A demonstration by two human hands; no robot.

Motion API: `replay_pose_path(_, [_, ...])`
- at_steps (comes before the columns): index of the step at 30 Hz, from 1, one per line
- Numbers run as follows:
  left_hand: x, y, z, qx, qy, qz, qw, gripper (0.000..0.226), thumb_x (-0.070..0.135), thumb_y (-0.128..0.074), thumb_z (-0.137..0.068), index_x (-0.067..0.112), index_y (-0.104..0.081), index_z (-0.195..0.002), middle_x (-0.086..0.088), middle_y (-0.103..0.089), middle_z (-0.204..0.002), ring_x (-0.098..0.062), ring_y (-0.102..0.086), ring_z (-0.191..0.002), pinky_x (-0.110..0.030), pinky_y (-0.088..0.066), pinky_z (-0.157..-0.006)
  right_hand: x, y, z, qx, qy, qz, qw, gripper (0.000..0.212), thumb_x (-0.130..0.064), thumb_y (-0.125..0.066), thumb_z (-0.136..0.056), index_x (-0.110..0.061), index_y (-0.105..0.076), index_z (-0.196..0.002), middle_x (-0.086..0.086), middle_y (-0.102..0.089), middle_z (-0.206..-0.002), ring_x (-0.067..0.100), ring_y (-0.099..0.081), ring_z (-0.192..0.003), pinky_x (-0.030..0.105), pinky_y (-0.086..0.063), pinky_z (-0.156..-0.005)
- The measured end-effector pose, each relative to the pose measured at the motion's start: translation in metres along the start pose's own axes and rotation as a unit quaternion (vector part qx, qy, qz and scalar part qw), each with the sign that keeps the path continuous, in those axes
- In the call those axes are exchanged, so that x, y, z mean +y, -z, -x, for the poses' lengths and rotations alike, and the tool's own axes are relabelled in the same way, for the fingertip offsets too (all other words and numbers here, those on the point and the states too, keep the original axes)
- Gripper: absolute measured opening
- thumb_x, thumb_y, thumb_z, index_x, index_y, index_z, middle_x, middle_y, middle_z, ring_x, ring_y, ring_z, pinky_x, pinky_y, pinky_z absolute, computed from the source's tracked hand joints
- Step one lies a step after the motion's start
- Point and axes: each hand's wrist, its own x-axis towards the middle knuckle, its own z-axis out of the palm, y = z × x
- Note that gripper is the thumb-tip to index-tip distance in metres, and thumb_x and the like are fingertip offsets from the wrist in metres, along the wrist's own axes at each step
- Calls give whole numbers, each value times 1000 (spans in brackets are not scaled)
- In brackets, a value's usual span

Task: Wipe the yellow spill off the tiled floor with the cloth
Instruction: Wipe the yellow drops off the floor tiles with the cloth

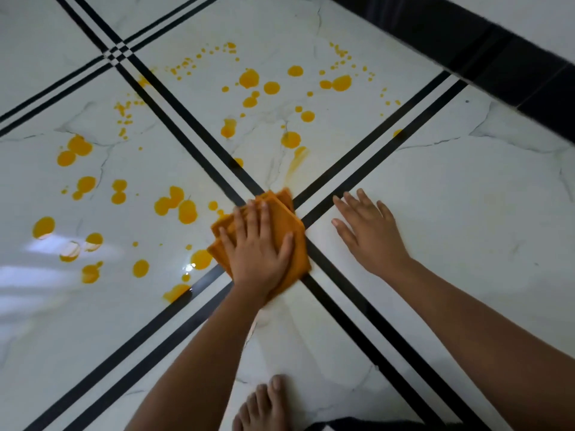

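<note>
The left hand (259,244) presses flat on the folded cloth (284,225), grip open, fingers spread; the right hand (367,231) rests empty on the tiled floor (451,197). The small cloth could saturate and just smear the yellow spill (177,206) into streaks.

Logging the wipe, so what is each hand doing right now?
Left hand: open, fingers spread, pressed flat on the orange cloth.
Right hand: open, holding nothing, flat on the floor.
</note>
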Motion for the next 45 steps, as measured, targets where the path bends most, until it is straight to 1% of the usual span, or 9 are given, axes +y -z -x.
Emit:
replay_pose_path(6, [-26,-2,53,-49,-191,-53,979,77,75,-14,-84,37,10,-147,2,12,-156,-29,15,-143,-63,5,-109,-31,-8,0,1,21,-28,999,71,-53,-3,-86,-22,-29,-145,5,-29,-153,22,-14,-144,43,-11,-114])
replay_pose_path(10, [-46,9,16,9,73,6,997,81,75,-7,-81,33,9,-148,-1,15,-157,-29,20,-142,-58,14,-109,-49,-12,-2,10,36,-29,999,69,-52,-6,-88,-21,-32,-144,5,-32,-151,23,-17,-144,44,-14,-114])
replay_pose_path(14, [-70,8,50,-49,-197,-68,977,75,75,-11,-84,39,7,-147,-1,7,-158,-33,10,-143,-60,10,-109,-67,-17,-8,1,51,-35,998,69,-52,-9,-89,-19,-33,-144,8,-33,-151,26,-18,-143,46,-15,-113])
replay_pose_path(18, [-102,24,1,16,75,-11,997,76,73,-10,-82,36,-1,-148,0,5,-158,-29,10,-144,-58,10,-109,-83,-22,-12,7,78,-23,997,65,-50,-14,-91,-18,-37,-142,10,-37,-148,28,-23,-142,48,-19,-112])
replay_pose_path(23, [-112,13,57,-39,-175,-72,981,76,75,-14,-83,39,4,-147,1,6,-157,-33,9,-143,-61,7,-110,-98,-25,-19,-19,98,-4,995,67,-52,-11,-89,-20,-34,-143,8,-33,-151,27,-20,-143,48,-16,-113])
replay_pose_path(27, [-130,21,42,17,108,-1,994,77,75,-13,-81,39,5,-147,1,10,-157,-29,15,-143,-56,13,-109,-108,-31,-22,-32,132,12,991,65,-51,-12,-90,-20,-35,-143,7,-34,-150,26,-21,-142,48,-17,-113])
replay_pose_path(31, [-127,13,91,-27,-75,-45,996,76,75,-18,-83,41,6,-147,2,10,-157,-29,16,-143,-64,1,-109,-122,-31,-26,-45,152,28,987,69,-54,-8,-88,-22,-30,-145,6,-28,-153,24,-15,-144,45,-13,-114])
replay_pose_path(36, [-156,24,56,28,169,21,985,77,74,-16,-82,39,4,-147,0,9,-158,-29,15,-143,-60,8,-110,-135,-34,-27,-55,178,40,982,70,-55,-5,-86,-24,-28,-145,3,-26,-154,21,-13,-145,44,-10,-115])
replay_pose_path(45, [-145,23,32,24,105,5,994,78,75,-12,-80,39,4,-147,0,8,-158,-31,15,-143,-58,15,-108,-126,-33,-23,-29,105,44,993,66,-51,-13,-90,-17,-30,-145,9,-31,-152,26,-19,-143,46,-15,-113])
